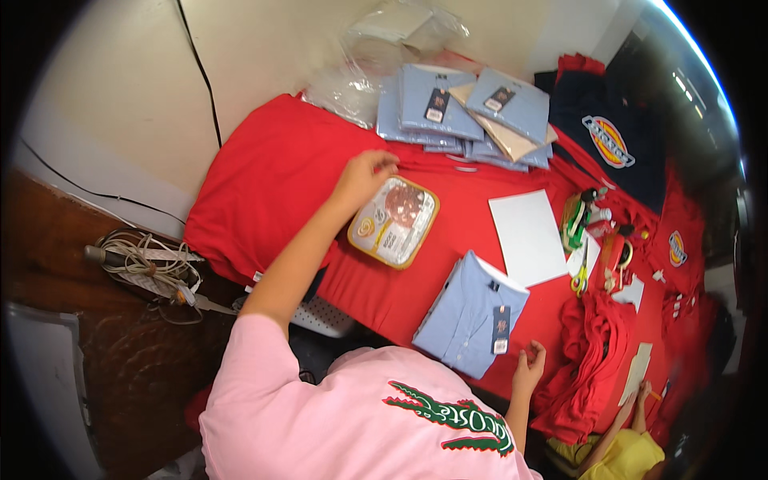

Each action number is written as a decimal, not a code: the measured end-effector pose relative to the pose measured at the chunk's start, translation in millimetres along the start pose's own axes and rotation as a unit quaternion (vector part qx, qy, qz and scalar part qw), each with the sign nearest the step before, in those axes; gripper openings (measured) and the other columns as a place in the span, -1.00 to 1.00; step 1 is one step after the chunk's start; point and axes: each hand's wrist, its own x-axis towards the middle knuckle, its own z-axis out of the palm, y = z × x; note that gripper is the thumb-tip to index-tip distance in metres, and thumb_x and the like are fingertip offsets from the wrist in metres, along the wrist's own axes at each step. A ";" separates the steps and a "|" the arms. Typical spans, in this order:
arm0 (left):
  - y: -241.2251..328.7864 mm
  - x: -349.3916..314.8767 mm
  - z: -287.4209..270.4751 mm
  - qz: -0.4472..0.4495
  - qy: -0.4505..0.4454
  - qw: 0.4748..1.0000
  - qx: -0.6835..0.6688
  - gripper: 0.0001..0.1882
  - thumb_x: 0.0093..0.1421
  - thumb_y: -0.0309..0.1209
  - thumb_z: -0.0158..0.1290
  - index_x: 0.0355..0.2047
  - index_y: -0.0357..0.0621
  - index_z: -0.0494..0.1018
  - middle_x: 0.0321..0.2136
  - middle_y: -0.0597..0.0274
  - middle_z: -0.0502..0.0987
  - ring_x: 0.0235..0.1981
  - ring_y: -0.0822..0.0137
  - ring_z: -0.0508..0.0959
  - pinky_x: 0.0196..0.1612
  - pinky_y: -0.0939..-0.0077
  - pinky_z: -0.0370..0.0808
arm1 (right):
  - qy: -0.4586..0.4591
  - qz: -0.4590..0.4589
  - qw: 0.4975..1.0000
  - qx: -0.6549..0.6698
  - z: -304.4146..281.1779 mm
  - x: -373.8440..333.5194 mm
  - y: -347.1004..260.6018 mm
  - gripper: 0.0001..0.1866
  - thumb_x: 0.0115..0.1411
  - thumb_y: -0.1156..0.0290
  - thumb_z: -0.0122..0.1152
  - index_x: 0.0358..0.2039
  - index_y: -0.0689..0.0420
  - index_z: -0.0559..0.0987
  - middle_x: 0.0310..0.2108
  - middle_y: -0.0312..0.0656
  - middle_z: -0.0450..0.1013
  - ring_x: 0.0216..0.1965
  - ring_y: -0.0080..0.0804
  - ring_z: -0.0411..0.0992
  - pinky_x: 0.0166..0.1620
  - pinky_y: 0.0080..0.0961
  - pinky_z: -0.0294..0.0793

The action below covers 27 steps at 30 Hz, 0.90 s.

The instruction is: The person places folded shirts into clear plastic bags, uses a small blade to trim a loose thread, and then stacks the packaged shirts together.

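Note:
My left hand [368,174] is at the far left corner of a rectangular plastic tub [394,222] with a gold rim and a printed lid. Its fingers are loosely bent and apart, with nothing visible in them; whether they touch the rim I cannot tell. Closer to me lies a neatly folded light blue shirt [470,316] with a dark hang tag [501,330]. Beside the shirt's right edge, my right hand [528,368] is open and holds nothing, its fingers apart.
Bagged blue shirts [440,100] are stacked at the back, near clear plastic bags [344,92]. A white sheet [528,236], scissors [580,278] and bunched red cloth [580,360] lie rightward. Another person's hands [638,400] work at lower right. Coiled cables [152,268] hang left.

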 end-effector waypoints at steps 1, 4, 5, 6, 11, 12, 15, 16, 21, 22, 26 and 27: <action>-9.6 35.0 -1.7 0.028 0.020 0.997 0.064 -0.74 0.29 -0.38 0.18 -0.07 -0.23 0.63 -0.14 -0.01 0.66 -0.08 0.02 0.66 0.03 0.23 0.57 | 0.019 -0.004 1.000 -0.014 -6.0 4.6 -6.2 -0.64 0.27 0.63 0.20 0.08 0.20 0.51 -0.04 -0.18 0.51 -0.19 -0.49 0.50 -0.10 -0.55 0.50; -43.5 112.9 -22.3 0.024 0.103 0.978 0.182 -0.70 0.29 -0.33 0.17 -0.02 -0.18 0.63 0.00 -0.14 0.59 0.04 -0.12 0.58 0.14 0.15 0.51 | 0.047 -0.033 0.998 -0.024 -6.6 26.1 -11.9 -0.66 0.26 0.62 0.24 0.06 0.21 0.53 -0.07 -0.17 0.52 -0.19 -0.46 0.49 -0.09 -0.51 0.50; -57.2 135.9 -26.7 0.009 0.129 0.970 0.205 -0.69 0.30 -0.32 0.16 -0.01 -0.16 0.63 0.03 -0.17 0.57 0.07 -0.15 0.56 0.16 0.14 0.50 | 0.053 -0.044 0.998 -0.012 -4.4 34.2 -6.6 -0.65 0.25 0.61 0.25 0.06 0.21 0.53 -0.09 -0.15 0.52 -0.20 -0.42 0.49 -0.10 -0.48 0.50; -68.9 159.5 -28.1 -0.006 0.167 0.966 0.197 -0.69 0.31 -0.31 0.15 -0.01 -0.15 0.63 0.05 -0.17 0.56 0.08 -0.15 0.55 0.16 0.13 0.49 | 0.060 -0.053 0.997 0.000 -2.9 43.2 -1.1 -0.65 0.24 0.59 0.26 0.05 0.21 0.54 -0.11 -0.14 0.53 -0.20 -0.39 0.49 -0.11 -0.45 0.50; -139.2 271.1 -24.8 -0.111 0.269 0.938 0.187 -0.49 0.31 -0.05 0.12 0.10 -0.14 0.59 0.21 -0.10 0.48 0.20 -0.14 0.50 0.31 -0.12 0.31 | 0.038 -0.017 0.999 -0.032 -3.1 79.2 10.3 -0.71 0.23 0.64 0.24 -0.02 0.25 0.55 -0.14 -0.12 0.53 -0.17 -0.38 0.50 -0.08 -0.45 0.51; -149.8 286.5 -19.0 -0.147 0.261 0.936 0.185 -0.45 0.31 0.00 0.11 0.12 -0.14 0.58 0.23 -0.09 0.48 0.22 -0.12 0.49 0.33 -0.17 0.26 | 0.028 -0.023 0.998 -0.042 -0.3 88.6 5.1 -0.72 0.23 0.64 0.23 -0.03 0.26 0.55 -0.15 -0.13 0.53 -0.18 -0.39 0.51 -0.08 -0.45 0.50; -167.5 320.1 -31.7 -0.248 0.219 0.931 0.157 -0.33 0.29 0.14 0.09 0.19 -0.11 0.55 0.26 -0.08 0.48 0.28 -0.09 0.47 0.38 -0.30 0.13 | -0.010 -0.029 0.999 -0.016 9.6 106.2 -1.0 -0.76 0.25 0.66 0.19 -0.06 0.28 0.55 -0.19 -0.18 0.53 -0.21 -0.44 0.50 -0.10 -0.50 0.50; -168.6 323.3 -46.0 -0.203 0.262 0.936 0.123 -0.34 0.28 0.08 0.13 0.21 -0.12 0.54 0.23 -0.09 0.51 0.26 -0.07 0.49 0.36 -0.19 0.19 | -0.018 -0.013 1.000 0.003 13.6 107.0 -7.6 -0.77 0.26 0.67 0.18 -0.06 0.28 0.55 -0.20 -0.19 0.53 -0.22 -0.47 0.49 -0.11 -0.52 0.50; -73.6 303.0 -85.9 0.026 0.408 0.884 -0.225 -0.56 0.29 -0.30 0.23 0.11 -0.26 0.54 0.00 0.07 0.61 0.03 0.28 0.56 0.11 0.45 0.45 | 0.020 0.024 0.998 0.060 16.5 92.9 -28.0 -0.77 0.30 0.68 0.13 -0.04 0.25 0.54 -0.23 -0.24 0.52 -0.29 -0.58 0.46 -0.19 -0.63 0.48; -54.8 282.6 -102.7 0.045 0.398 0.880 -0.254 -0.57 0.30 -0.32 0.21 0.11 -0.28 0.52 0.00 0.09 0.60 0.04 0.29 0.57 0.09 0.44 0.48 | 0.025 0.016 0.997 0.073 19.3 92.6 -34.9 -0.77 0.30 0.68 0.13 -0.03 0.25 0.54 -0.23 -0.25 0.52 -0.29 -0.58 0.45 -0.20 -0.63 0.47; 24.4 182.4 -126.5 0.021 0.252 0.873 -0.418 -0.60 0.35 -0.41 0.15 0.13 -0.33 0.42 0.01 0.14 0.54 0.06 0.26 0.58 0.06 0.35 0.55 | 0.055 -0.080 0.992 0.086 41.8 93.3 -88.3 -0.68 0.29 0.67 0.16 0.06 0.26 0.54 -0.14 -0.21 0.55 -0.21 -0.53 0.48 -0.12 -0.57 0.49; 38.6 154.4 -121.6 0.025 0.217 0.867 -0.448 -0.64 0.34 -0.47 0.12 0.12 -0.30 0.44 0.01 0.16 0.54 0.05 0.31 0.56 0.09 0.38 0.52 | 0.047 -0.112 0.987 0.105 51.0 92.3 -118.6 -0.66 0.29 0.67 0.16 0.08 0.26 0.54 -0.10 -0.19 0.55 -0.17 -0.50 0.50 -0.07 -0.54 0.50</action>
